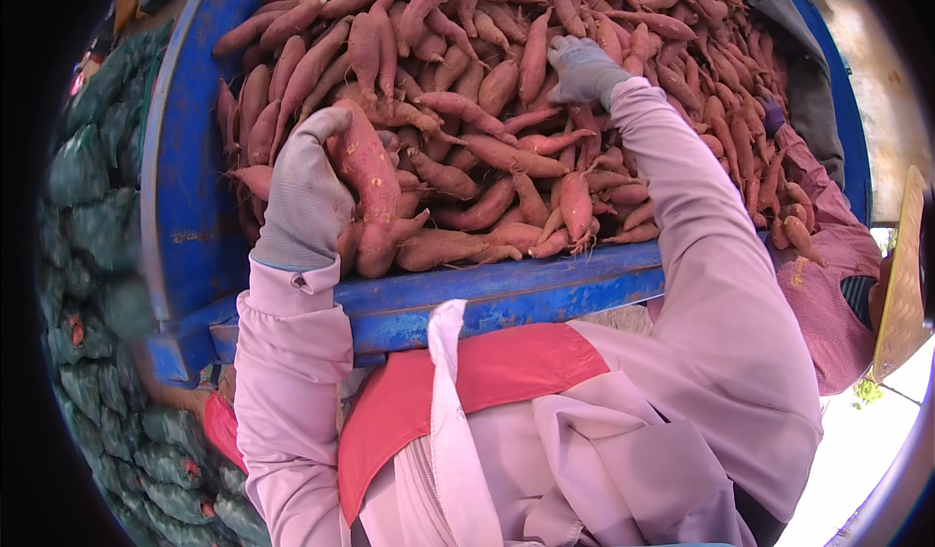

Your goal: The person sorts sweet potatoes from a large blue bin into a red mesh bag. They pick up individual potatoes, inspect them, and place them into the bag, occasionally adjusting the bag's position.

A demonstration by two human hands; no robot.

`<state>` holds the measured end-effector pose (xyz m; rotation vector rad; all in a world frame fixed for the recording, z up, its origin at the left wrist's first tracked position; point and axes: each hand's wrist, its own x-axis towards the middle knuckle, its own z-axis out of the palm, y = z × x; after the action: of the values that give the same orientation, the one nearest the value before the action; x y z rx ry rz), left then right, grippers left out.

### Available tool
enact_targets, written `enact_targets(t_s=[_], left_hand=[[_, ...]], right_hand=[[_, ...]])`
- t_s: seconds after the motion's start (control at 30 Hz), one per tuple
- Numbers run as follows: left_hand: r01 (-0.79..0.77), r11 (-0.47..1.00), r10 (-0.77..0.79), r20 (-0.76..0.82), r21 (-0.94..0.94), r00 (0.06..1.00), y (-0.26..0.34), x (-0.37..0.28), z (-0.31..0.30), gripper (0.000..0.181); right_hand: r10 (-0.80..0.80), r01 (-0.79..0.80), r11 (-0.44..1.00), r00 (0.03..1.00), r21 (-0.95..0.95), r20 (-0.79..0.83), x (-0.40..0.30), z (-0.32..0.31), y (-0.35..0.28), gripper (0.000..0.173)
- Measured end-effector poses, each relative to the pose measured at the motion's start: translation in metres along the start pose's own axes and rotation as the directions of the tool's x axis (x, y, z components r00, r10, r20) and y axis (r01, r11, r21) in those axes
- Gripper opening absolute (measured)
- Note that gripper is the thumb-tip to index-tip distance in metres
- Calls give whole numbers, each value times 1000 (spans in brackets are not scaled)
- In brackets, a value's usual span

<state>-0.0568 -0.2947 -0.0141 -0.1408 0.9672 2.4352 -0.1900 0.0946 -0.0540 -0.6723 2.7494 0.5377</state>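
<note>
My left hand (303,189), in a grey work glove, is closed around a large, thick sweet potato (365,171). It holds this one upright over the near left part of the heap, close to the front rail. Farther out, my right hand (588,72), gloved the same way, reaches into the heap of sweet potatoes (445,174). Its fingers and thumb are spread beside a long sweet potato (535,57); whether they grip anything is hidden. The heap fills a blue metal truck bed (193,182).
The bed's blue front rail (497,284) runs between me and the heap. Several filled green mesh sacks (102,233) are stacked at left. On the right, another person's sleeve (818,189) and gloved hand (772,116) reach into the heap, near a woven hat (902,277). Dark cloth (800,72) drapes the right side.
</note>
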Motion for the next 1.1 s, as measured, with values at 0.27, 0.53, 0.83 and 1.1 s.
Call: enact_targets(t_s=[0.27, 0.53, 0.83, 1.1], left_hand=[[-137, 930, 188, -121, 340, 975, -17, 5, -16, 34], [-58, 998, 47, -329, -24, 943, -3, 3, 18, 51], [238, 971, -237, -26, 25, 971, -15, 1, 43, 44], [-2, 946, -72, -218, -324, 973, -13, 7, 38, 48]], right_hand=[[-42, 59, 975, 995, -213, 86, 3, -16, -15, 65], [-37, 70, 973, 988, -220, 148, -16, -23, -26, 54], [146, -136, 506, 987, 852, 70, -95, -78, -67, 60], [278, -188, 929, 924, 320, -263, -16, -35, -23, 43]])
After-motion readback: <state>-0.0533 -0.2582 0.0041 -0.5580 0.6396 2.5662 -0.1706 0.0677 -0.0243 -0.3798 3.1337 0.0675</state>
